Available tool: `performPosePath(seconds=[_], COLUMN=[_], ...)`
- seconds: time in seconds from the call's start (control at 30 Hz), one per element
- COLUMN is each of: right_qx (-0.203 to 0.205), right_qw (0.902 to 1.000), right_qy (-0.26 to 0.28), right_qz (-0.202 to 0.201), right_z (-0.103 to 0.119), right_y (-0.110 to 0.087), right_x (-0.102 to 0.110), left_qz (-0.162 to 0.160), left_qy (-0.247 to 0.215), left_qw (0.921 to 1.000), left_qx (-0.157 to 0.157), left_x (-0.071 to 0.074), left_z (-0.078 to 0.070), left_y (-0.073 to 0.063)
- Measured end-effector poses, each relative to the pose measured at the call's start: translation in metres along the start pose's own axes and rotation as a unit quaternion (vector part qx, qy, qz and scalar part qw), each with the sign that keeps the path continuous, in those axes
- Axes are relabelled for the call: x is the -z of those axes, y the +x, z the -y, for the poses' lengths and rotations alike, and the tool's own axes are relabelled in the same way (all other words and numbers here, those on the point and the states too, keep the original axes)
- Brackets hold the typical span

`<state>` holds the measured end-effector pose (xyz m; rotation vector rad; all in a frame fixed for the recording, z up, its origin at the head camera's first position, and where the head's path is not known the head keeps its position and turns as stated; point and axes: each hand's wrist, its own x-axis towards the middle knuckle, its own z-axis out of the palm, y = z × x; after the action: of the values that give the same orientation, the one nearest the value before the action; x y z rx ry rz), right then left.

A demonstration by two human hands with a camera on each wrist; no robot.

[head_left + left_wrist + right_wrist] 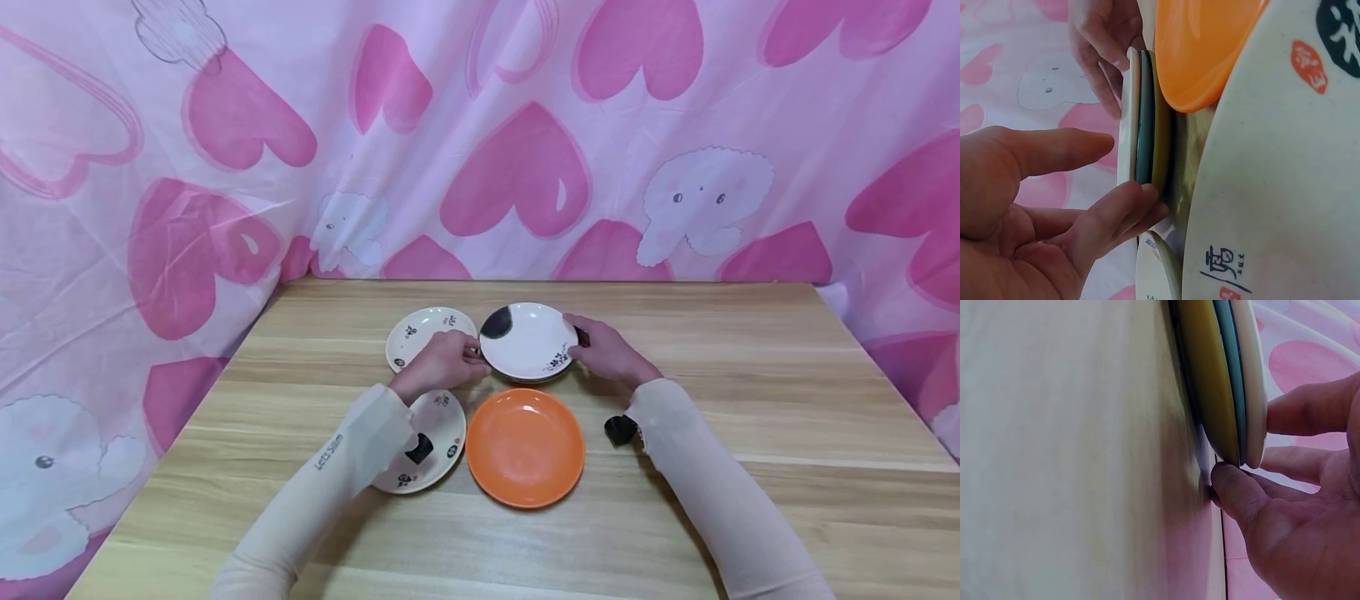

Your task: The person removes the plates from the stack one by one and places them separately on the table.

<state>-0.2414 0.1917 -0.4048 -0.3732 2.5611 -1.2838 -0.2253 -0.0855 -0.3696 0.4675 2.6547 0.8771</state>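
Note:
A stack of plates (527,340) sits at the back middle of the table. Its top plate is white with a black patch and small flowers; a teal plate (1145,119) and a yellow plate (1207,375) lie beneath it. At the stack's left rim, my left hand (447,360) has its fingers at the underside and its thumb close to the white top plate. My right hand (606,348) grips the right rim, fingertips under the yellow plate and thumb against the top one. Whether the stack is off the table is hard to tell.
An orange plate (525,448) lies in front of the stack. Two white patterned plates are on the left: one at the back (420,329), partly behind my left hand, and one nearer (442,433), partly under my left sleeve. A pink heart-print curtain (517,175) hangs behind the table.

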Motion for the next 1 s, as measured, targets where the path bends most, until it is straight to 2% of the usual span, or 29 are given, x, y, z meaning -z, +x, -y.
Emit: performPosePath(seconds=[0.2,0.37,0.53,0.7,1.0], right_qx=[-0.017,-0.020,-0.022,-0.028,-0.040], right_qw=[0.9998,0.9998,0.9997,0.9996,0.9990], right_qy=[0.003,0.008,-0.006,-0.003,0.020], right_qz=[0.001,-0.002,-0.005,-0.007,-0.007], right_z=[0.002,0.000,0.000,0.000,-0.002], right_y=[-0.001,0.000,0.000,0.000,-0.002], right_x=[0.000,0.000,0.000,0.000,0.004], left_qz=[0.005,-0.007,0.001,0.009,-0.006], left_qy=[0.030,0.100,0.151,0.161,0.172], left_qw=[0.9995,0.9950,0.9884,0.9863,0.9850], left_qx=[-0.003,0.000,0.021,0.034,0.007], left_x=[0.000,-0.003,-0.006,-0.007,-0.006], left_z=[-0.004,-0.008,-0.017,-0.021,-0.020], left_y=[0.001,0.003,0.006,0.007,0.010])
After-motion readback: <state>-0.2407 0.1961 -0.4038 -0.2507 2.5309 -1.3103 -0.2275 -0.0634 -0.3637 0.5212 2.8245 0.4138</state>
